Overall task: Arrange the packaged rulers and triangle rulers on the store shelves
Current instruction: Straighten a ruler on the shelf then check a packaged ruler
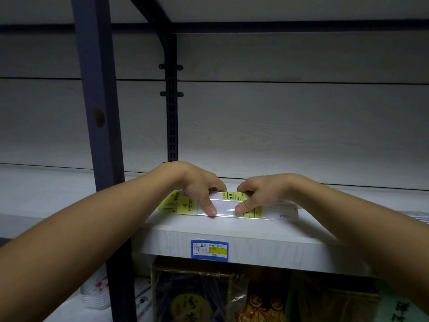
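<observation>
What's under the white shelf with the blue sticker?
Under the white wooden shelf with the blue price label sit dark plastic-wrapped packages, with gold ornaments beside them. Farther back is too dark.

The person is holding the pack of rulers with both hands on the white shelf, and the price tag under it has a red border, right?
Not quite: the price tag has a blue border, as the head view shows. The rest holds: the left hand and right hand both hold the pack of rulers on the white shelf.

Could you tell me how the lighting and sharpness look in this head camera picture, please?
Head view: dim overall, brightest on the shelf around the packaged rulers; glare streaks their clear wrap; goods below sit in shadow; wide-angle bending at the edges; both hands reasonably sharp.
</observation>
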